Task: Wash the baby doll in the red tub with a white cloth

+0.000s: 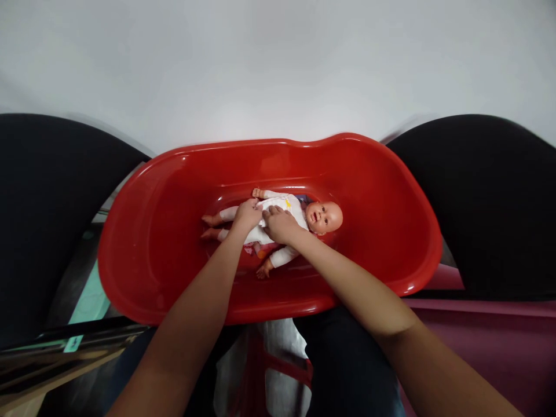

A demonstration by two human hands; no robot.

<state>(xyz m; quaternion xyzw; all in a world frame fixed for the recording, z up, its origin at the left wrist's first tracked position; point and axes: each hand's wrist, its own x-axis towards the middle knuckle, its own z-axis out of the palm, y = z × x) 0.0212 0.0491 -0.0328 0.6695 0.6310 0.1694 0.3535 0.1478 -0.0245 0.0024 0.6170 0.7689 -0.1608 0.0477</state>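
Note:
A baby doll (324, 217) in a white bodysuit lies on its back in a red plastic tub (174, 255), head to the right. My left hand (247, 215) rests on the doll's belly and hip, fingers curled onto the white cloth. My right hand (280, 225) lies on the doll's chest just beside the left hand, fingers bent and pinching the bodysuit. Both hands touch the garment near its middle. My forearms reach over the tub's near rim.
The tub sits in front of a white wall. Dark rounded shapes (47, 220) flank it on both sides. A maroon surface (490, 341) lies at lower right, and a teal mat (89, 298) shows at lower left. My dark trousers (347, 365) are below the tub.

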